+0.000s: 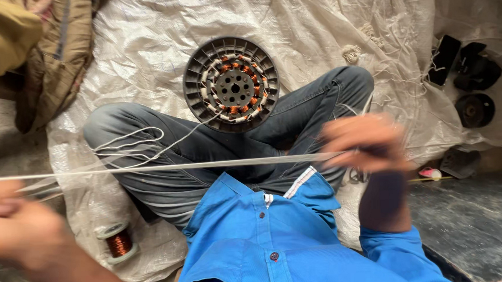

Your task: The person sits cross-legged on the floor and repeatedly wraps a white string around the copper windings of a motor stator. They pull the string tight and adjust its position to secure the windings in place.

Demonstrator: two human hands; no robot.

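Note:
I sit cross-legged on a white plastic sheet (145, 44). A round dark fan stator (231, 84) with copper windings and white lacing rests against my shins. My left hand (17, 224) and my right hand (367, 144) pull a white string (167, 168) taut between them, across my lap. Both hands are blurred; each pinches one end of the string. More slack string (132, 143) loops over my left knee and leads up to the stator.
A spool of copper wire (119, 241) lies by my left thigh. Dark motor parts (468, 75) sit at the right on the sheet. A quilted brown cloth (55, 59) lies top left. Small scissors or tool handles (433, 173) rest near my right hand.

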